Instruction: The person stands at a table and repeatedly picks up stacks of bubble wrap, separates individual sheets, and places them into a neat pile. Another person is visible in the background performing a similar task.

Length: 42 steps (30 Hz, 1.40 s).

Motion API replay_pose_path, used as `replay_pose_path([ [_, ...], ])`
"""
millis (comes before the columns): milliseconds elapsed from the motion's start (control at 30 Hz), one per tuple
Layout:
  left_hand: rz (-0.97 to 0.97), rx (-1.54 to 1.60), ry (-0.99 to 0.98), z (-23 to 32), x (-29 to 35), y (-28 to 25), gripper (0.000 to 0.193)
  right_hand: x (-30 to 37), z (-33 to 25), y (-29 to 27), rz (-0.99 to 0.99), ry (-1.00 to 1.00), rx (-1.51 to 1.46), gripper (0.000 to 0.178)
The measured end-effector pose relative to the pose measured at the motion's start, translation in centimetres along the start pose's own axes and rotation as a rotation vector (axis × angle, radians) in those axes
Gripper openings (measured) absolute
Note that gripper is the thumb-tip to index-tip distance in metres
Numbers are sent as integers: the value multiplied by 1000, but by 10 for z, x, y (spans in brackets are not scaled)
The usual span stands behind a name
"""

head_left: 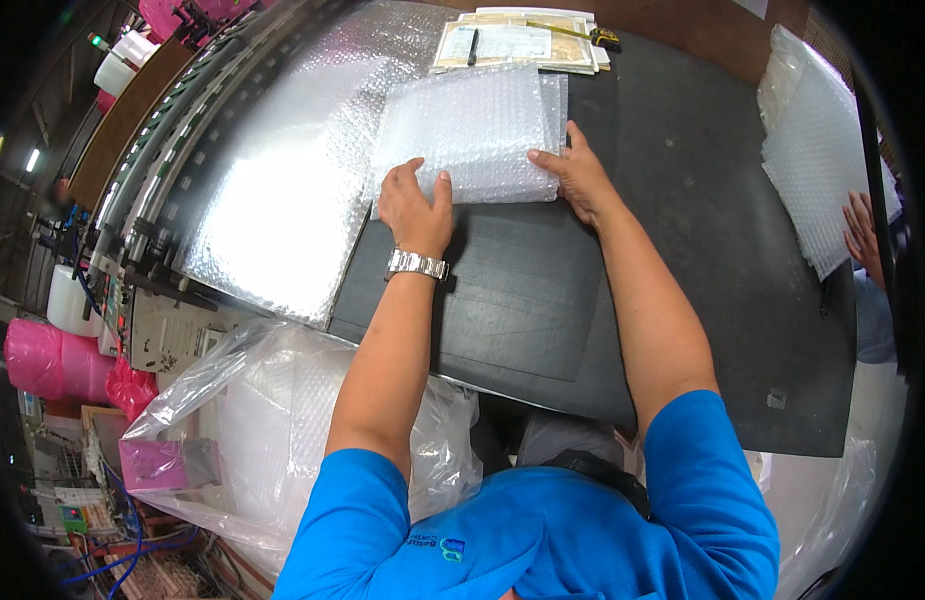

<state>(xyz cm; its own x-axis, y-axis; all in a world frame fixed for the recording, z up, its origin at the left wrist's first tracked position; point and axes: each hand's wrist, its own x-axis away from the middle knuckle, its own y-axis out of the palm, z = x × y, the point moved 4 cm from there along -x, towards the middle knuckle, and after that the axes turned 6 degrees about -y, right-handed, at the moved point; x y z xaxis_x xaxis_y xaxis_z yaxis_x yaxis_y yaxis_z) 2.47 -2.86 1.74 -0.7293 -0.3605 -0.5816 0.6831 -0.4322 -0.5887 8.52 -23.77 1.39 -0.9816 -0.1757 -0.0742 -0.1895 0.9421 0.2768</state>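
Note:
A stack of clear bubble wrap sheets lies on the dark table between my two hands, its edges slightly uneven. My right hand grips the right edge, thumb on top and the other fingers partly hidden at the side. At the near left corner my left hand holds the stack with its fingers bent over the edge. A metal watch sits on that wrist. To the left, a wide sheet of bubble wrap comes out over the table from a roller machine.
Papers with a pen and a tape measure lie beyond the stack. The roller machine stands at left. A large clear plastic bag hangs below the table edge. At right, another person's hand is beside bubble wrap sheets.

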Motion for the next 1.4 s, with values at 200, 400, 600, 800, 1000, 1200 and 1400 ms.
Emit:
replay_pose_path([
  [200,52,-147,-98,6,-1,-10,41,-1,0,-3,3,-1,-19,93],
  [400,270,-249,-63,1,0,-10,55,-3,4,-3,-11,7,-8,94],
  [600,-347,-369,-114,11,3,6,55,-4,4,-5,9,-4,-21,96],
  [800,-464,-92,215,26,13,11,49,-6,6,-5,-24,-22,-30,96],
  [1000,-490,-59,354,37,19,10,49,-5,3,-2,-19,-83,-26,93],
  [1200,-521,17,475,40,23,10,48,-5,5,1,30,-138,186,98],
  [1400,-370,50,440,40,18,3,45,-5,4,0,23,-132,219,97],
])
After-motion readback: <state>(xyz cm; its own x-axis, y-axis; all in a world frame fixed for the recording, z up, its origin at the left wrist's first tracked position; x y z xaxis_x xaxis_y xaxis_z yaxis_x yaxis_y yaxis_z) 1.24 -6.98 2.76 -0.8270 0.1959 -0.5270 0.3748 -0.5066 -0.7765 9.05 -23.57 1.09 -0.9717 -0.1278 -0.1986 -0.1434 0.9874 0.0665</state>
